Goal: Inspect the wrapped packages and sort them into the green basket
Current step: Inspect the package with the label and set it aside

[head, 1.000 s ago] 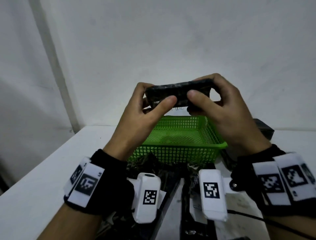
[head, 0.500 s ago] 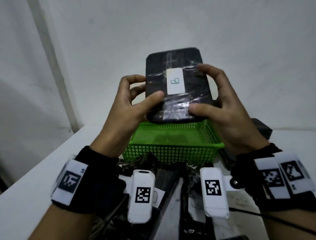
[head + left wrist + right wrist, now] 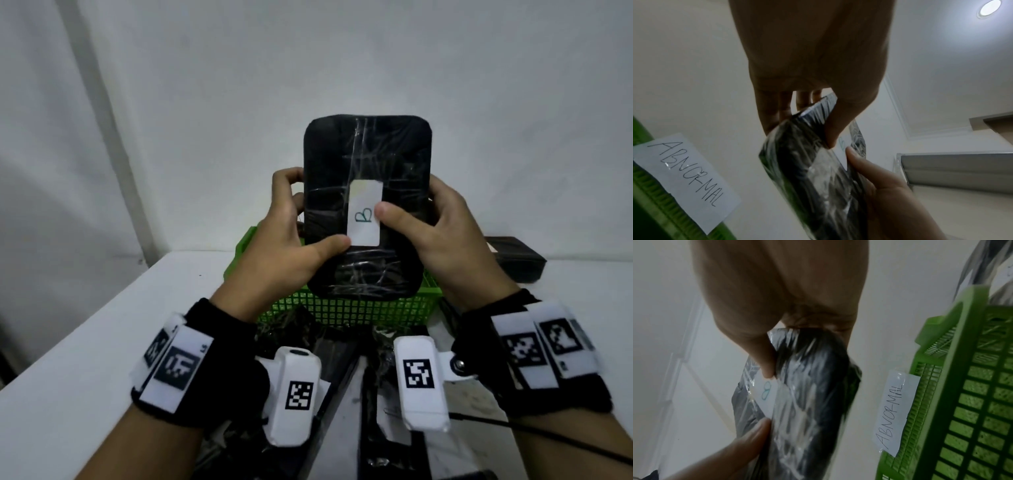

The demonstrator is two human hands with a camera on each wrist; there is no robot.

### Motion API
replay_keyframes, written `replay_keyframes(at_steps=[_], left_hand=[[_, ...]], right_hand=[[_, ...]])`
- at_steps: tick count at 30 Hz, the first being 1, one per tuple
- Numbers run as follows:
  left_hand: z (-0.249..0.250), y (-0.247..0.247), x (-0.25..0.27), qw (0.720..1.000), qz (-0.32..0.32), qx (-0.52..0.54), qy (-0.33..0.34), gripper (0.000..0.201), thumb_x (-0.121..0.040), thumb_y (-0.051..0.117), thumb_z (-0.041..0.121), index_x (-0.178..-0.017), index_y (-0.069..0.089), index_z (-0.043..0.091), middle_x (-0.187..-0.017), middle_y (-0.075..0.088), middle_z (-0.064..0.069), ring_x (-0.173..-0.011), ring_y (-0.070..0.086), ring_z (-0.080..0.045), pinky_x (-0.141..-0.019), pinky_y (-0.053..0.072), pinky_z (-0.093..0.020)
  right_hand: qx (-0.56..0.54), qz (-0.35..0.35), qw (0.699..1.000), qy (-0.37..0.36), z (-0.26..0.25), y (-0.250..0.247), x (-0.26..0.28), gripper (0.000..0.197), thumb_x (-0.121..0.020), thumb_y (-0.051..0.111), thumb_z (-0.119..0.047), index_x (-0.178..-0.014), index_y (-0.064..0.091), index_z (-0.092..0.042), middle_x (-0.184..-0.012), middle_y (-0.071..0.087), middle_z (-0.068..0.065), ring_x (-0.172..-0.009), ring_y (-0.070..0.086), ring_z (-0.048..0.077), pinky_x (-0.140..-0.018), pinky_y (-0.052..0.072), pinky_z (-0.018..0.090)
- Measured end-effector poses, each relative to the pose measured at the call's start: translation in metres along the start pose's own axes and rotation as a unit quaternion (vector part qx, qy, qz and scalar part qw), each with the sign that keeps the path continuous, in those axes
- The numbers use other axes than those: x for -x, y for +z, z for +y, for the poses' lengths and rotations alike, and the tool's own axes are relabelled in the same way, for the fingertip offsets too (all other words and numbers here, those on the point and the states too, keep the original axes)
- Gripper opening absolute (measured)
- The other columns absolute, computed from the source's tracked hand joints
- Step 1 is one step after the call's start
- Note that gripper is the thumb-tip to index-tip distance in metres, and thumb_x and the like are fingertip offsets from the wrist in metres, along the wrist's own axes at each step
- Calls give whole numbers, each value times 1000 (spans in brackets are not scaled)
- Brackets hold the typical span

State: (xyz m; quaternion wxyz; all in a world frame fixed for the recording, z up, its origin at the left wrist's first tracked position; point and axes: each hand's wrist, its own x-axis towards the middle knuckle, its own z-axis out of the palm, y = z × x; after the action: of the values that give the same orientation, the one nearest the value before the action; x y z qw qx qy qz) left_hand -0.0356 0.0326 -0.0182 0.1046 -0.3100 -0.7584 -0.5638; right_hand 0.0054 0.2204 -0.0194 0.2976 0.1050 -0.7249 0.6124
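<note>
Hands, left hand (image 3: pixel 291 253) and right hand (image 3: pixel 435 236), are pinching the wrapped package (image 3: pixel 366 205) upright above the green basket (image 3: pixel 342 310); slick film is risking a slip past its near rim.

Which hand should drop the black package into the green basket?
Probably the left hand. Both hands grip the wrapped package above the green basket, but the left thumb reaches across its lower front, nearer the basket, while the right hand pinches its side by the white label.
</note>
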Motion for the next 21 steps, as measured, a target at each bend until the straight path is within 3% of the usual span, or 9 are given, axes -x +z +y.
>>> replay_keyframes(at_steps=[4,7,9,12,14,17,19,21], left_hand=[[-1,-2,1,1000,7,-5,-9,74,-70,76,38,-132,36,40,-116,68,17,-104,69,-8,-94,55,-46],[2,-2,1,1000,17,-10,2,52,-87,69,44,-133,44,40,-122,64,23,-116,60,-1,-99,52,-43],[7,-1,1,999,30,29,-3,39,-91,64,49,-127,52,39,-121,64,24,-115,61,-1,-97,54,-43],[15,2,2,992,26,118,-18,40,-86,57,57,-114,57,29,-114,67,12,-104,68,-5,-88,59,-42],[17,0,2,990,33,134,4,34,-90,61,52,-112,56,27,-114,66,9,-103,69,-6,-89,58,-40],[14,-7,0,990,19,139,33,39,-83,65,41,-118,54,25,-114,64,13,-102,67,-3,-92,54,-37],[13,-9,0,988,0,144,53,47,-81,66,31,-126,53,25,-109,63,15,-96,63,0,-86,50,-27],[11,-8,0,987,-13,138,79,50,-83,65,24,-131,52,26,-110,63,11,-98,61,-4,-85,46,-21]], right_hand=[[5,-23,1000,-3,-5,-3,1,35,-90,74,-15,-122,63,-12,-102,77,-4,-92,74,5,-75,59,20],[122,-8,991,-44,-1,-5,1,38,-87,78,-24,-122,61,-22,-108,71,-14,-101,68,2,-76,55,16],[214,25,974,-69,1,-6,0,42,-84,80,-27,-121,61,-32,-110,67,-18,-103,61,9,-76,49,21],[236,50,965,-101,-3,-6,0,41,-86,75,-20,-122,62,-33,-105,65,-22,-79,57,0,-65,42,11],[175,16,979,-99,-8,-8,1,37,-88,70,-30,-125,62,-32,-108,67,-21,-78,62,7,-63,51,18],[73,-50,994,-68,-14,-11,3,53,-81,65,-54,-131,59,-36,-123,67,-17,-106,66,15,-76,59,33],[39,-72,995,-58,-15,-12,3,58,-80,65,-55,-135,57,-40,-130,64,-17,-116,64,12,-90,58,39],[30,-66,995,-69,-14,-9,3,58,-80,69,-51,-135,58,-38,-132,64,-13,-118,65,13,-98,56,43]])
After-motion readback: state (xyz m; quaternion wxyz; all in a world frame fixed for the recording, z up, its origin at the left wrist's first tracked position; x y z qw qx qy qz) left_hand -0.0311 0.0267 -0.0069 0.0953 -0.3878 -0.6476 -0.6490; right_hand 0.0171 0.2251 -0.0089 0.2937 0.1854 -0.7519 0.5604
